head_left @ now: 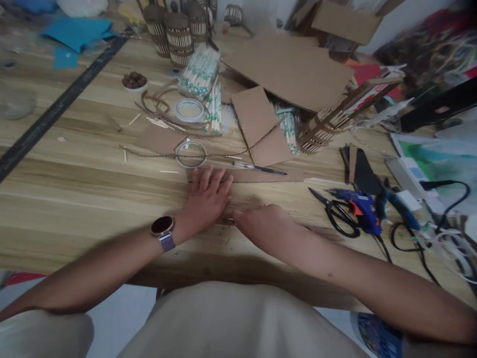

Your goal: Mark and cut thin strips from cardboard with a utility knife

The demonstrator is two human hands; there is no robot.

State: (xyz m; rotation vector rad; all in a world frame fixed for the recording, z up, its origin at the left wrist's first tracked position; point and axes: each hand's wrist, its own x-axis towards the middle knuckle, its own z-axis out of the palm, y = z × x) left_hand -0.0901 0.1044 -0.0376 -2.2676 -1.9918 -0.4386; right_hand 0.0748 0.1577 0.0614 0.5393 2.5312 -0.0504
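My left hand (209, 196) lies flat with its fingers spread, the fingertips on a long narrow cardboard strip (257, 175). Close beside it, to the right and a little nearer my body, my right hand (261, 223) is closed near the table's front edge. A small shiny tip pokes out at its fingers, but the rest of that object is hidden in the hand. Just beyond the strip lies a black pen (261, 168), with a roll of tape (191, 153) to its left.
To the right lie black-handled scissors (341, 216), a blue glue gun (363, 209) and cables. Farther back are cardboard sheets (286, 64), packs of wrapped sticks (200, 69), another tape roll (189, 109) and lantern-like stick models (179, 37). A dark ruler-like bar (63, 102) crosses the left.
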